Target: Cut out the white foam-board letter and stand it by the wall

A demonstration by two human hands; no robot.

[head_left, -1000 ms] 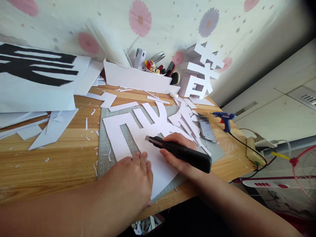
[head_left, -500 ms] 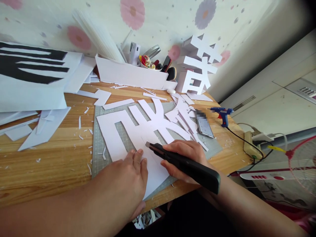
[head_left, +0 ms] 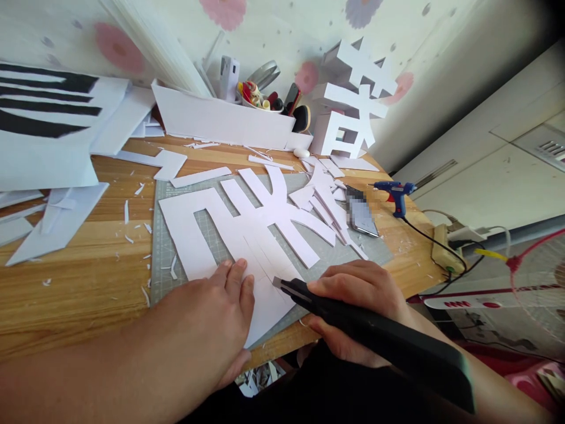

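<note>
A white foam board (head_left: pixel 242 235), partly cut into a character shape, lies on the grey cutting mat (head_left: pixel 207 229). Thin pencil lines mark its uncut lower part. My left hand (head_left: pixel 220 318) presses down on the board's lower left, fingers laid out on the surface and holding nothing. In my right hand (head_left: pixel 357 300) is a black utility knife (head_left: pixel 375 330), its blade tip at a drawn line right of my left fingers. Whether the blade is cutting into the board, I cannot tell.
White offcuts (head_left: pixel 324 200) cover the mat's right side beside a phone (head_left: pixel 362 215). A blue glue gun (head_left: pixel 397 194) stands near the table's right edge by a power strip (head_left: pixel 445 250). At the back are a white box (head_left: pixel 220 123) of tools and a white 3D character (head_left: pixel 348 112).
My right hand has drawn the utility knife toward me and slightly right along the board. My left hand stays pressed on the board. The view has shifted a little.
</note>
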